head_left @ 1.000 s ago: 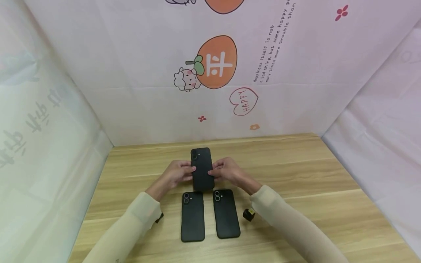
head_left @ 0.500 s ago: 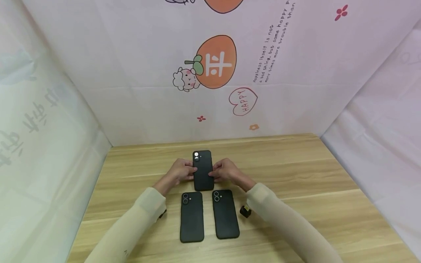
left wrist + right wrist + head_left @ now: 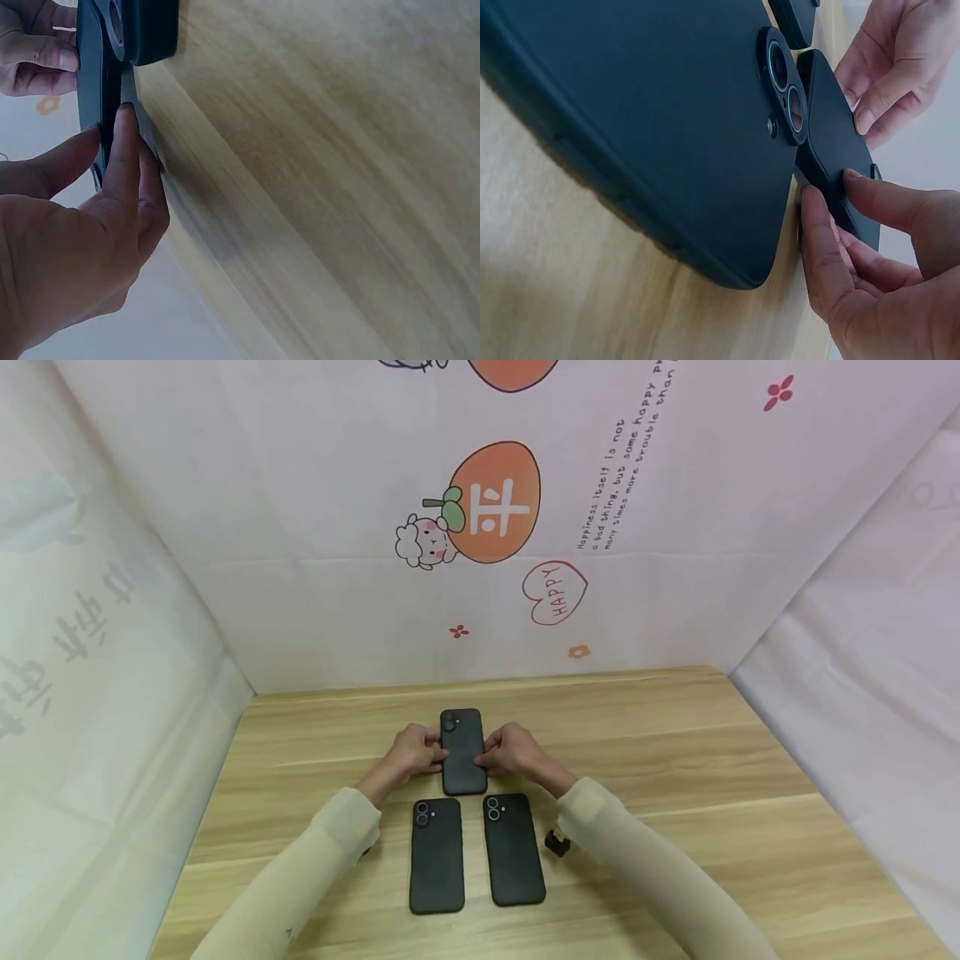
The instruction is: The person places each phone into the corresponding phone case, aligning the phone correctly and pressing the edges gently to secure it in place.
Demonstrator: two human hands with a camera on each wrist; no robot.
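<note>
In the head view a black phone (image 3: pixel 463 764), back side up, lies between my two hands at the rear middle of the table. My left hand (image 3: pixel 407 753) pinches its left long edge, thumb on the back and fingers at the side and below. On the opposite edge my right hand (image 3: pixel 519 752) pinches it the same way. The left wrist view shows fingers between the phone (image 3: pixel 91 82) and the tabletop, so that edge is slightly raised. Two more black phones, a left one (image 3: pixel 437 864) and a right one (image 3: pixel 515 856), lie camera side up nearer me.
The wooden table (image 3: pixel 675 760) extends to both sides and behind the phones. A patterned white cloth wall (image 3: pixel 337 618) stands at its back edge, with white cloth on both sides. A small dark block (image 3: pixel 557 842) shows beside my right sleeve.
The phone between my hands has tipped down and flatter toward the table, its far end sinking. Both hands have lowered slightly with it. The two nearer phones have stayed in place.
</note>
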